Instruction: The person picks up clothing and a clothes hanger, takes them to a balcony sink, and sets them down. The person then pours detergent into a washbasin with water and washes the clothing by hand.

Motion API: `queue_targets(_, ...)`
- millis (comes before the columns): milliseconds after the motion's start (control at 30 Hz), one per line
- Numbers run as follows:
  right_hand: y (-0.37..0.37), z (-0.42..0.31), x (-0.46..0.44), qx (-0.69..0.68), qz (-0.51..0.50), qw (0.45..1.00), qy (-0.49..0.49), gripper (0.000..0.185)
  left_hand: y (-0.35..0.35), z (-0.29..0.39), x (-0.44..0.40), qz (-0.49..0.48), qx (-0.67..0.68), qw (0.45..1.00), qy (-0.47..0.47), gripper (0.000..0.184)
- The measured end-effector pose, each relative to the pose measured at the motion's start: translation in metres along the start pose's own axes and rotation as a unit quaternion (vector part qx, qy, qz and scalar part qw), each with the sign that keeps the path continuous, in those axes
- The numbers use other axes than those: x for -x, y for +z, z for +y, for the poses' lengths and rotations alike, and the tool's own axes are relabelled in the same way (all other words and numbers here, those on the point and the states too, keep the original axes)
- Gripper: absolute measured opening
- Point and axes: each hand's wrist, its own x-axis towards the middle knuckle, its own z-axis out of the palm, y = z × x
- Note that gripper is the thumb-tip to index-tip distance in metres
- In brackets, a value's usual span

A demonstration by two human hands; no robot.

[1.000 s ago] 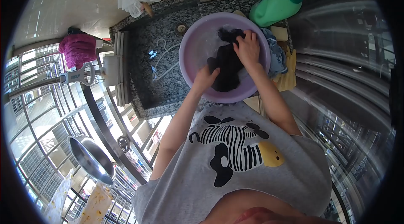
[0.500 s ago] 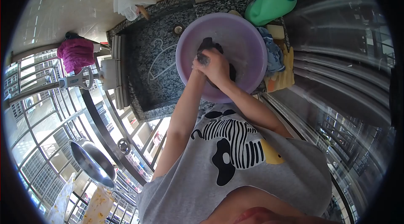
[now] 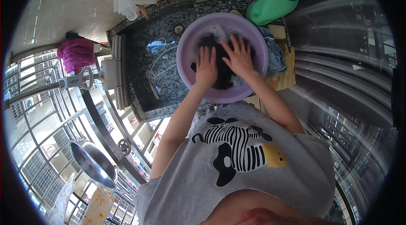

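Observation:
A purple plastic basin (image 3: 181, 56) sits on a dark speckled stone counter. Inside it a black cloth (image 3: 223, 66) lies spread in sudsy water, with white foam (image 3: 218, 30) around its edges. My left hand (image 3: 207, 68) rests on the left part of the cloth, palm down, fingers stretched out. My right hand (image 3: 240, 59) lies on the cloth's upper right part, its fingers spread wide. Neither hand grips anything; both touch or hover just over the wet cloth, and the exact contact cannot be made out.
A stone sink (image 3: 148, 56) with a wire hanger (image 3: 154, 73) lies to the left. Beyond the basin's right side stand a green detergent bottle (image 3: 270, 5), a soap bar (image 3: 277, 32), a blue cloth (image 3: 274, 51) and yellow gloves (image 3: 287, 75). White netting (image 3: 133, 1) hangs on the wall.
The black cloth was bunched between my clasped hands; now it is spread out in the basin. My hands have parted and opened. Foam and water have been stirred up.

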Motion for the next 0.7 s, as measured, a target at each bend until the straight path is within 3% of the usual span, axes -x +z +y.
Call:
queue_targets(67, 0.025, -0.002, 0.004, 0.002, -0.038, 0.997, -0.072, 0.067, 0.021, -0.004, -0.008, -0.028, -0.054, 0.998, 0.024, 0.076)
queue_targets(100, 0.031, 0.004, -0.005, -0.032, -0.047, 0.997, -0.054, 0.059, 0.013, -0.005, -0.012, -0.001, 0.01, 1.0, -0.023, 0.074)
queue_targets(167, 0.034, 0.008, -0.023, -0.044, -0.039, 0.994, 0.087, 0.054, -0.009, -0.002, -0.018, 0.047, 0.14, 0.982, -0.115, 0.07)
queue_targets(200, 0.033, 0.004, -0.033, -0.051, -0.032, 0.986, 0.155, 0.051, -0.005, -0.002, -0.02, 0.027, 0.26, 0.948, -0.18, 0.065)
queue_targets(233, 0.028, -0.007, -0.035, -0.139, 0.008, 0.962, 0.233, 0.04, -0.001, -0.005, -0.021, 0.007, 0.372, 0.896, -0.241, 0.061)
queue_targets(267, 0.033, -0.006, -0.034, -0.293, -0.029, 0.922, 0.253, 0.039, 0.002, -0.008, -0.02, -0.013, 0.477, 0.826, -0.3, 0.058)
queue_targets(333, 0.039, -0.004, -0.031, -0.572, -0.103, 0.768, 0.269, 0.037, -0.022, 0.002, -0.026, -0.042, 0.683, 0.628, -0.37, 0.055)
queue_targets(367, 0.037, -0.009, -0.03, -0.581, -0.103, 0.768, 0.248, 0.037, -0.031, 0.005, -0.034, -0.053, 0.767, 0.507, -0.389, 0.054)
queue_targets(433, -0.005, -0.045, -0.008, -0.596, -0.113, 0.766, 0.213, 0.039, -0.004, -0.008, -0.036, -0.057, 0.755, 0.514, -0.404, 0.055)
queue_targets(467, -0.014, -0.061, -0.002, -0.551, -0.021, 0.82, 0.15, 0.038, 0.007, -0.012, -0.036, -0.06, 0.748, 0.517, -0.412, 0.056)
queue_targets(500, -0.031, -0.073, -0.002, -0.516, -0.038, 0.842, 0.15, 0.034, 0.007, -0.01, -0.031, -0.061, 0.74, 0.567, -0.357, 0.053)
queue_targets(533, -0.043, -0.079, -0.004, -0.48, -0.055, 0.863, 0.149, 0.03, 0.031, -0.017, -0.024, -0.059, 0.797, 0.525, -0.292, 0.052)
queue_targets(600, -0.033, -0.069, -0.016, -0.387, 0.034, 0.912, 0.135, 0.026, 0.099, -0.036, -0.013, -0.049, 0.89, 0.428, -0.151, 0.051)
queue_targets(700, -0.012, -0.034, -0.031, -0.294, 0.082, 0.933, 0.191, 0.022, 0.026, 0.01, -0.032, -0.123, 0.619, 0.667, -0.396, 0.05)
